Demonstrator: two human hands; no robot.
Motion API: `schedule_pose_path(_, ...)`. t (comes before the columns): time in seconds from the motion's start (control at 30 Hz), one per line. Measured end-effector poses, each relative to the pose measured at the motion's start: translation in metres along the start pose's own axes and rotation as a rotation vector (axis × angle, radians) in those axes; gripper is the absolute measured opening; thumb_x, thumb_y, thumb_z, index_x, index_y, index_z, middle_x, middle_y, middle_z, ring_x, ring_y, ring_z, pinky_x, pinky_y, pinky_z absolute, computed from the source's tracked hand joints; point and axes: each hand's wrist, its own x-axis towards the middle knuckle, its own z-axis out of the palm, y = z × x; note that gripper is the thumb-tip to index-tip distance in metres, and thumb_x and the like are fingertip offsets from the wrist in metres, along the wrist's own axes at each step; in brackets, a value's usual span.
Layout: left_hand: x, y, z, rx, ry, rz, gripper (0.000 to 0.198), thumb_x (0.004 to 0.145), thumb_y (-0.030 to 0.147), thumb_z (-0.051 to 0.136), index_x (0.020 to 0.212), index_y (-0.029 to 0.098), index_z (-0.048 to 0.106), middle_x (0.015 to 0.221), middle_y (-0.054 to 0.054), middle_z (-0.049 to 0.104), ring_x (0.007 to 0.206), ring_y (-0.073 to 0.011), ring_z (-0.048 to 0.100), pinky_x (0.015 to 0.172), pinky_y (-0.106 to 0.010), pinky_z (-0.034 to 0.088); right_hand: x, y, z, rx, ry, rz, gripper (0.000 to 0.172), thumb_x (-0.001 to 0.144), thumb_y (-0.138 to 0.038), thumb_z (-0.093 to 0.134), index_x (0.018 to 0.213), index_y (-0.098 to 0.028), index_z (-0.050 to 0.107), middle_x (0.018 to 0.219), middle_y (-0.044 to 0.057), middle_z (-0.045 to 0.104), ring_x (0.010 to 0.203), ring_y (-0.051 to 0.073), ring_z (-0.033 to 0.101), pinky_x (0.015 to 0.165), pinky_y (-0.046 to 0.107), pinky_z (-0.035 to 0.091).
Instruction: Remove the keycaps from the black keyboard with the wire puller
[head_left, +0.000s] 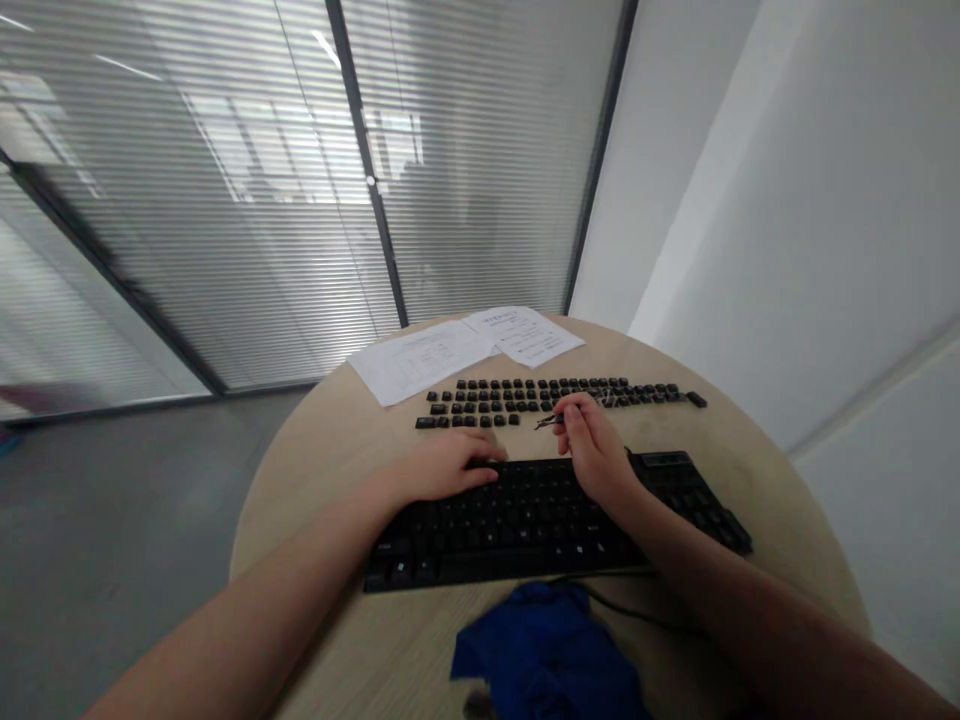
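A black keyboard [517,535] lies across the near part of the table. My left hand [446,465] rests on its upper left, fingers stretched out along the back edge and the thumb apart from them over the keys. Above the keyboard's right half is my right hand [589,445], closed around a thin dark tool [545,422] with a narrow forked tip pointing left; its exact kind is too small to tell. Behind both hands, loose black keycaps [495,394] are laid out in several rows. The right hand hides part of those rows.
Printed white sheets [427,355] lie at the back of the round wooden table [300,510]. A blue cloth [551,655] is bunched at the front edge, beside a black cable [630,608]. Glass panels with blinds stand behind; a white wall is on the right.
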Motion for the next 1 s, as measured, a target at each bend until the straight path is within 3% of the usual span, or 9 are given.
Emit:
schedule_pose_path(0.13, 0.001, -0.004, -0.001, -0.001, -0.040, 0.045, 0.029, 0.100, 0.030, 0.058, 0.121, 0.021, 0.075, 0.114, -0.007, 0.071, 0.098, -0.0190, 0.068, 0.093, -0.031, 0.051, -0.005, -0.018, -0.007, 0.116, -0.079, 0.051, 0.039, 0.104, -0.060, 0.045, 0.098, -0.023, 0.058, 0.072, -0.001, 0.062, 0.055, 0.013, 0.056, 0.047, 0.023, 0.040)
schedule_pose_path(0.27, 0.001, -0.006, -0.005, 0.001, -0.057, 0.064, 0.027, 0.101, 0.028, 0.058, 0.120, 0.021, 0.076, 0.113, -0.007, 0.072, 0.098, -0.0183, 0.068, 0.092, -0.029, 0.050, -0.014, -0.031, -0.008, 0.144, -0.311, 0.104, 0.047, 0.099, -0.067, 0.051, 0.092, -0.022, 0.059, 0.067, -0.001, 0.061, 0.052, 0.012, 0.055, 0.047, 0.023, 0.042)
schedule_pose_path(0.43, -0.001, -0.007, -0.010, -0.004, -0.083, 0.044, 0.027, 0.100, 0.026, 0.059, 0.120, 0.020, 0.076, 0.112, -0.007, 0.074, 0.103, -0.0206, 0.068, 0.095, -0.031, 0.049, -0.027, -0.030, -0.002, 0.115, -0.580, 0.123, 0.045, 0.101, -0.062, 0.050, 0.094, -0.020, 0.062, 0.068, -0.001, 0.060, 0.054, 0.011, 0.055, 0.051, 0.023, 0.043)
schedule_pose_path(0.77, -0.003, -0.007, -0.007, -0.046, -0.032, 0.006, 0.028, 0.097, 0.027, 0.060, 0.119, 0.026, 0.078, 0.112, -0.004, 0.077, 0.099, -0.0205, 0.069, 0.094, -0.032, 0.049, -0.031, -0.022, 0.001, 0.026, -0.660, 0.026, 0.036, 0.107, -0.050, 0.043, 0.094, -0.021, 0.061, 0.066, -0.001, 0.056, 0.056, 0.014, 0.054, 0.053, 0.025, 0.042)
schedule_pose_path(1.0, -0.002, -0.007, -0.007, -0.046, -0.054, 0.015, 0.029, 0.098, 0.025, 0.059, 0.120, 0.025, 0.077, 0.112, -0.005, 0.077, 0.104, -0.0210, 0.069, 0.094, -0.031, 0.048, -0.028, -0.038, 0.001, -0.164, -0.740, -0.226, 0.021, 0.103, -0.033, 0.046, 0.090, -0.023, 0.058, 0.069, -0.002, 0.058, 0.059, 0.015, 0.052, 0.060, 0.028, 0.040)
